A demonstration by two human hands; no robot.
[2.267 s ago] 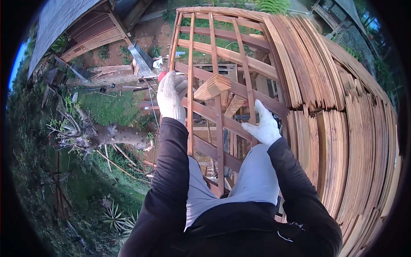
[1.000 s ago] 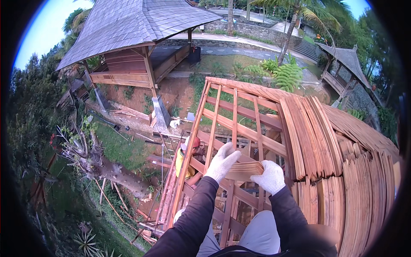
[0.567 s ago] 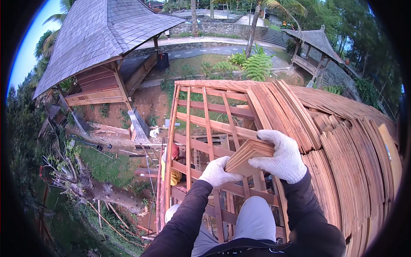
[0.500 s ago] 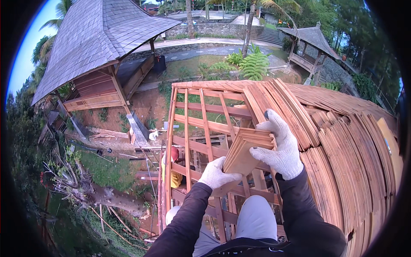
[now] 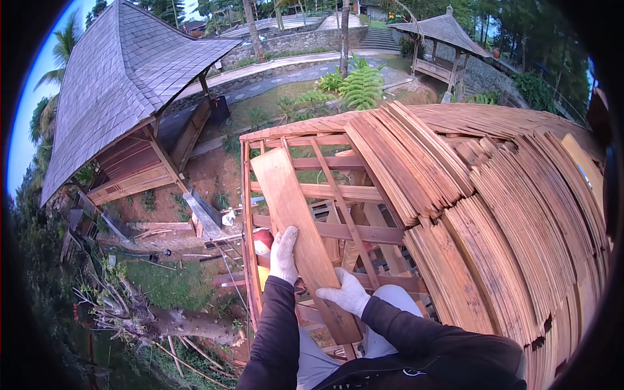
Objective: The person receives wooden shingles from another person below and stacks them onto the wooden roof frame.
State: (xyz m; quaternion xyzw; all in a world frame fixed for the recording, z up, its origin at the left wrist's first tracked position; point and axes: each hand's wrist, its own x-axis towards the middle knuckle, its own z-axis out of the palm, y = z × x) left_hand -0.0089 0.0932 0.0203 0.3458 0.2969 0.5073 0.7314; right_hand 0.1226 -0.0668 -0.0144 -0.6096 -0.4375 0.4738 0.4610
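Over the open roof frame (image 5: 315, 232) I hold a long, flat wooden shingle (image 5: 304, 250), tilted with its far end to the left. My left hand (image 5: 284, 255), in a white knit glove, grips its left edge near the middle. Lower down, my gloved right hand (image 5: 346, 294) clasps the right edge, with the thumb across the face. Only the broad top face shows, so whether more shingles lie beneath it I cannot tell. My knees are below the board.
Rows of stacked wooden shingles (image 5: 507, 253) cover the roof to my right. Beneath the battens on the left, a person in a red head covering (image 5: 263, 239) is partly hidden. A shingled pavilion (image 5: 140, 84), a cut tree trunk (image 5: 188, 325) and a smaller pavilion (image 5: 442, 49) stand beyond.
A bundle of several shingles, seen end-on before, now shows its long face lying away from me. My right hand has come down and left to its lower right edge; my left hand shifted left.
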